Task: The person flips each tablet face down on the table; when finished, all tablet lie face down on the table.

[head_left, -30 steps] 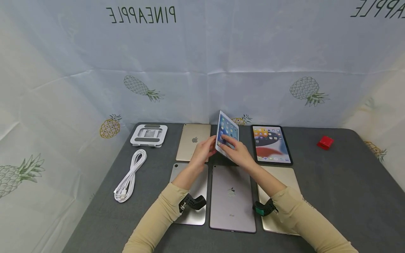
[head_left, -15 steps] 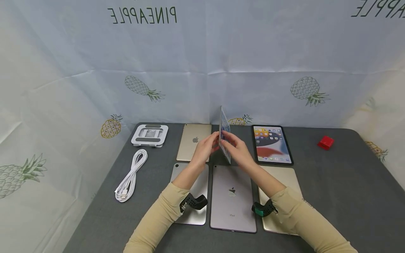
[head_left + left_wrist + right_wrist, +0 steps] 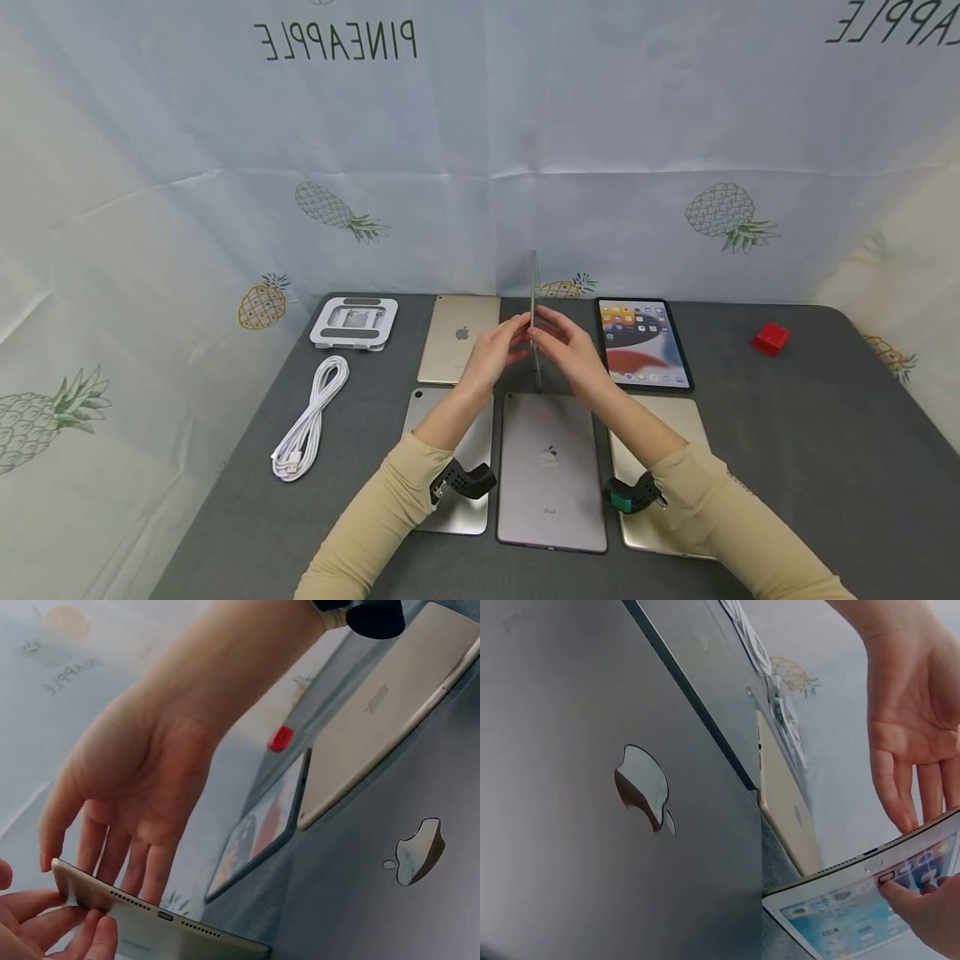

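Note:
A white-framed tablet (image 3: pixel 533 292) stands nearly edge-on to the head camera, raised off the table between both hands. Its lit screen (image 3: pixel 855 919) faces my right hand; its back (image 3: pixel 187 941) is towards my left hand. My left hand (image 3: pixel 487 354) holds it from the left, fingertips against the back near one end. From the other side my right hand (image 3: pixel 577 358) holds it, with fingers on the screen. The charging port edge (image 3: pixel 165 915) shows in the left wrist view. Under the wrists lies a grey tablet (image 3: pixel 551 471), logo side up.
Flanking the grey tablet are a silver tablet (image 3: pixel 468 437) and a gold tablet (image 3: pixel 663 533). Behind lie another gold tablet (image 3: pixel 459 333) and a lit black-framed tablet (image 3: pixel 645 342). A white stand (image 3: pixel 354 321), coiled white cable (image 3: pixel 309 421) and red object (image 3: pixel 771 339) lie farther out.
The held tablet has turned from showing its screen to almost edge-on, its upper end shifting slightly right. Both hands have stayed on it; the other tablets have not moved.

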A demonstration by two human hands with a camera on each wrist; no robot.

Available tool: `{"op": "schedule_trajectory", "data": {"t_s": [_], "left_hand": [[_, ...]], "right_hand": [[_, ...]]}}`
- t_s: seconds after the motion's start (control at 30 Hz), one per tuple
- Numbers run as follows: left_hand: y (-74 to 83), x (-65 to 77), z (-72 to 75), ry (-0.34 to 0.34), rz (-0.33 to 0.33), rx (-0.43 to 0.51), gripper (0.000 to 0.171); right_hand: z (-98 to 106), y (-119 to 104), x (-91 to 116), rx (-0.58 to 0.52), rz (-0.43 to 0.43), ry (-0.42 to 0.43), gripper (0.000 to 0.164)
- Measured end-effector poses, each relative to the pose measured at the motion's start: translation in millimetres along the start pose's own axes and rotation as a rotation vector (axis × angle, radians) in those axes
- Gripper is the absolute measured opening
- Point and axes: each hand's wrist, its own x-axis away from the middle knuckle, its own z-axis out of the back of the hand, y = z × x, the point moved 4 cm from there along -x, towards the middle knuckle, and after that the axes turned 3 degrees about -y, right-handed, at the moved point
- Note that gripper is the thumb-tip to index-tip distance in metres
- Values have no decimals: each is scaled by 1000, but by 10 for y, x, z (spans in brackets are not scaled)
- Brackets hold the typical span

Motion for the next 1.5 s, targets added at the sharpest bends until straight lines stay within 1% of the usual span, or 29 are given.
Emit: {"op": "schedule_trajectory", "data": {"t_s": [0.17,0.33,0.53,0.73,0.83,0.93,1.2,1.3,1.43,1.5], "left_hand": [[-35,-5,-39,-32,-22,10,47],[-94,-4,-62,-58,0,3,47],[-185,-22,-86,-106,44,-17,48],[-292,-35,-98,-160,110,-66,50],[-345,-39,-101,-179,146,-91,51],[-393,-51,-102,-192,167,-103,51],[-531,-90,-73,-200,199,-110,53],[-567,-99,-62,-195,206,-110,53],[-582,-101,-62,-181,212,-101,52],[-586,-104,-62,-174,214,-99,52]], "right_hand": [[57,-11,17,-23,-6,-10,59],[109,-3,29,-13,-29,-1,58],[163,-23,57,-24,-34,8,57],[249,-31,80,-27,-36,19,57],[299,-53,94,-37,-36,22,56],[344,-75,119,-47,-41,24,58],[491,-60,186,-65,-80,48,59],[556,-37,204,-111,-88,56,59],[622,-12,230,-194,-82,67,60],[638,-8,243,-218,-77,71,60]]}}
